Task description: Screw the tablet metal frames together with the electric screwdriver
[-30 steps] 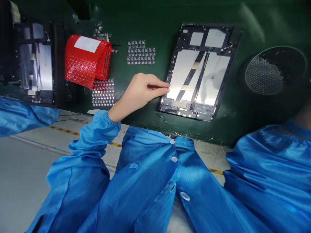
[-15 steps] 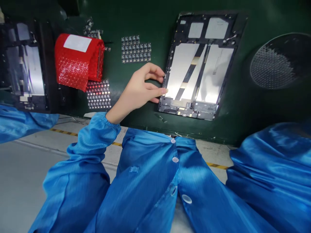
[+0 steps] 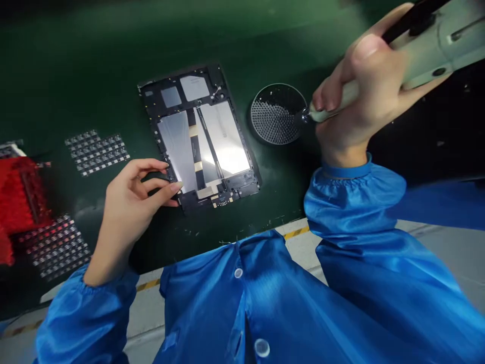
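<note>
An opened tablet [image 3: 223, 136] lies on the green table, its inner parts and ribbon cables facing up. My left hand [image 3: 132, 202] pinches the tablet's lower left edge between thumb and fingers. My right hand [image 3: 364, 86] is wrapped round a pale green power screwdriver [image 3: 428, 50], whose tip end points left. That tip is over the right rim of a round dish [image 3: 278, 114] of small screws, standing right of the tablet. Whether a screw sits on the tip cannot be made out.
Rows of small parts [image 3: 96, 151] lie left of the tablet. A red bubble-wrap bag [image 3: 22, 197] is at the far left, with more rows of small parts [image 3: 60, 247] beside it. The table's front edge runs close to my blue coat.
My right hand has come into view with the screwdriver at the dish. The view has turned to the right, so the tablet and dish appear further left. My left hand still holds the tablet's edge.
</note>
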